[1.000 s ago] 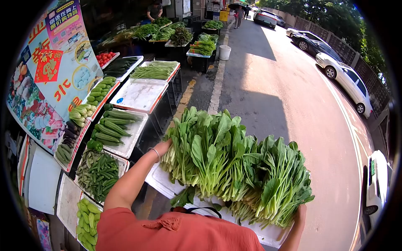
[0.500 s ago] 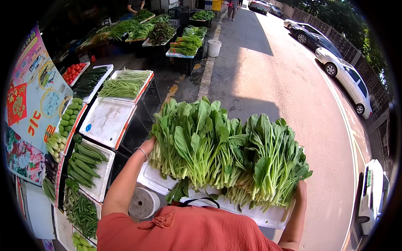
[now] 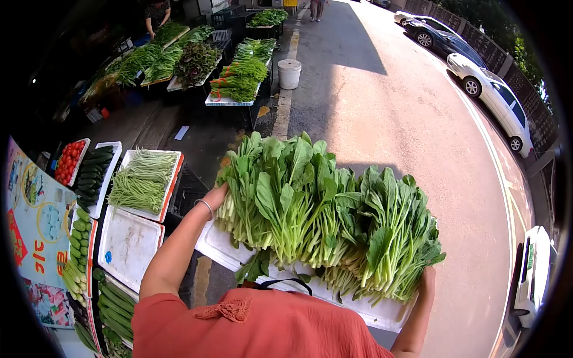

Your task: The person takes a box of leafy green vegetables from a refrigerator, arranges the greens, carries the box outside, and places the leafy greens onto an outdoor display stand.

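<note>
A white foam tray (image 3: 230, 249) piled with leafy greens (image 3: 298, 200) is held out in front of me. The bunches lie with their pale stems toward my body and their leaves pointing away. My left hand (image 3: 217, 196), with a bracelet at the wrist, grips the tray's left end. At the right end, my right hand (image 3: 427, 279) holds the tray beside the outermost greens. Most fingers of both hands are hidden by the tray and the leaves.
On my left stand trays of long beans (image 3: 146, 179), cucumbers (image 3: 94, 173) and tomatoes (image 3: 70, 161), plus a bare white tray (image 3: 128, 241). Ahead are tables of greens (image 3: 239, 77), a white bucket (image 3: 289, 74) and a person (image 3: 157, 15). Parked cars (image 3: 498, 98) line the road's right side.
I have moved forward with the tray between my hands. The stall trays on the left have slid left and downward in view, and the bucket near my left side has gone from sight.
</note>
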`<act>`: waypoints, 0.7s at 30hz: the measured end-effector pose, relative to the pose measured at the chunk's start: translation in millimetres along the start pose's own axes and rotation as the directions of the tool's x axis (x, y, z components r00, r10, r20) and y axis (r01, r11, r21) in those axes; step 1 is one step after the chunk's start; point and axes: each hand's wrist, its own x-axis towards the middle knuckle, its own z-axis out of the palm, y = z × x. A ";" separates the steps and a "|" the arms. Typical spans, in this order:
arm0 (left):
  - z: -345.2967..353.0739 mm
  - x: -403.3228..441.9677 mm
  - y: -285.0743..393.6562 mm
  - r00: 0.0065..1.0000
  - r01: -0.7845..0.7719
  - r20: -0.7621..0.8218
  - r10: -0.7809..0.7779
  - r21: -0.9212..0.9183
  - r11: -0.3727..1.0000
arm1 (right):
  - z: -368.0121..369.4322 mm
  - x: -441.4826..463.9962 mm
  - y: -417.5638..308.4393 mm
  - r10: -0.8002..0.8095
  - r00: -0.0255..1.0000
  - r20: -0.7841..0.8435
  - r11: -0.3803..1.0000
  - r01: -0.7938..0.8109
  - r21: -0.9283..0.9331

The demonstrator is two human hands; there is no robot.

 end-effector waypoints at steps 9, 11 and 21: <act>69.5 218.3 153.5 0.997 -0.068 -0.031 0.069 0.009 0.998 | 112.0 214.8 -179.2 -0.132 0.991 0.023 0.977 0.134 -0.165; 74.3 264.6 181.1 0.999 -0.030 -0.031 0.028 -0.053 0.998 | 141.0 255.6 -230.2 -0.031 0.997 0.065 0.967 0.046 -0.249; 88.9 480.5 297.7 0.997 -0.010 -0.081 0.016 0.079 0.997 | 297.8 453.5 -322.1 -0.051 0.993 0.104 0.995 0.059 -0.084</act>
